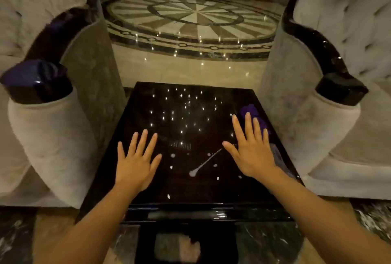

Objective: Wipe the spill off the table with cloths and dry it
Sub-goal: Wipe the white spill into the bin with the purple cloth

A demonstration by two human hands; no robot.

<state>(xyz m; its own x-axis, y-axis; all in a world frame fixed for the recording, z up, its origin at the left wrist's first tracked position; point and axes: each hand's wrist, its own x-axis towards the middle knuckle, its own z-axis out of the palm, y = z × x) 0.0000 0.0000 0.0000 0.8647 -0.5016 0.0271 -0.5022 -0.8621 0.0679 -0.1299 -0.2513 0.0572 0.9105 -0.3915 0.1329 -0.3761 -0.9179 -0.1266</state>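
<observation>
A glossy black table [179, 105] stands in front of me. A whitish spill [203, 164], a long streak with scattered drops around it, lies on its near half between my hands. My left hand [135, 162] hovers flat over the left side, fingers spread, holding nothing. My right hand [251, 151] is spread over the right side, also holding nothing. A purple cloth [252, 111] lies just beyond its fingertips near the right edge. A second, paler cloth [279, 158] shows partly under that hand and wrist at the table's right edge.
A beige tufted armchair [53, 132] with a dark glossy arm flanks the table on the left, and another armchair [338, 128] on the right. Polished marble floor with a round inlay [194, 16] lies beyond. The table's near edge [207, 213] is at my forearms.
</observation>
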